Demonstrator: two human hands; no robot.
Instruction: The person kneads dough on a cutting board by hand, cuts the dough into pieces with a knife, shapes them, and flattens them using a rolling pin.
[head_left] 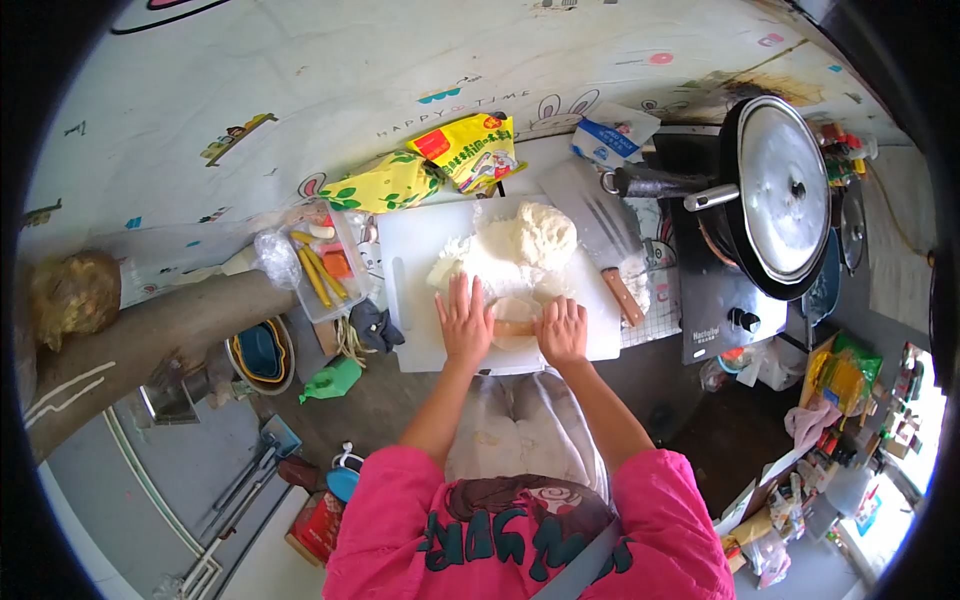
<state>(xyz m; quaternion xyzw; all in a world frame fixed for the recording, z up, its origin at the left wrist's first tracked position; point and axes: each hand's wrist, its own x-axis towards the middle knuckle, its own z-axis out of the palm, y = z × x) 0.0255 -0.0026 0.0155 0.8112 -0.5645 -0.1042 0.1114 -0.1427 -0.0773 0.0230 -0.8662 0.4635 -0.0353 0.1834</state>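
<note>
My left hand [465,322] lies flat with its fingers spread on the left end of a small wooden rolling pin [515,328]. At the pin's right end is my right hand [562,330], its fingers stretched forward and slightly apart. Under the pin, between both hands, a thin round piece of dough [515,309] rests on the white cutting board [417,222]. Flour [465,262] is heaped beyond my left hand, with a rough lump of dough [546,236] beside it. A cleaver [598,215] with a wooden handle lies over the board's right side.
Yellow packages [466,150] stand behind the board. At left is a plastic container [330,262] with long yellow items, near a dark pipe [180,330]. A lidded wok [784,190] sits on the cooktop [712,312] at right.
</note>
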